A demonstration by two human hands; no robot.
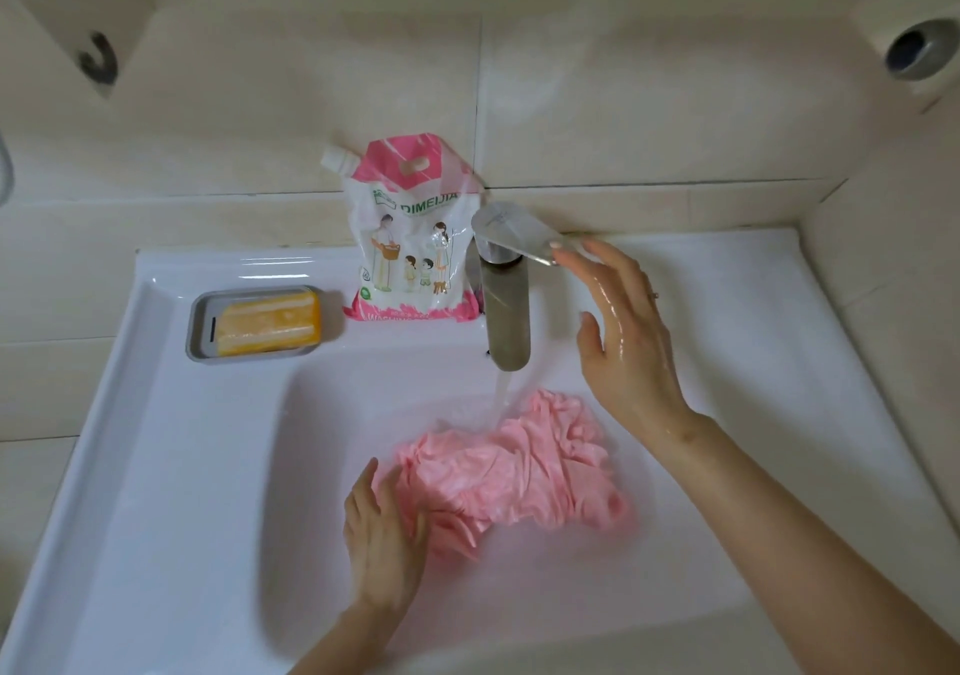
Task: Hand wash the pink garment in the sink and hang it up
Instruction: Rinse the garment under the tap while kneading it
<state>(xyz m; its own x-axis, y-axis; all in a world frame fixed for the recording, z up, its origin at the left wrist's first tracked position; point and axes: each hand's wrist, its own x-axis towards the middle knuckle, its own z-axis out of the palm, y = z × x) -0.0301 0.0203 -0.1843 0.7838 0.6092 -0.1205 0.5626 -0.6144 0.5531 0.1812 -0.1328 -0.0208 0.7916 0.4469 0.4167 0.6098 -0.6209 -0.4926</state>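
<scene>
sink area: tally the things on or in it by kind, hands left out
washing products: 2 (soap bar, detergent pouch)
garments: 1 (pink garment)
soap dishes: 1 (soap dish)
taps: 1 (tap)
total: 5

Head camera, close above sink

Likely home bathroom: tiled walls, white sink, soap dish, detergent pouch.
</scene>
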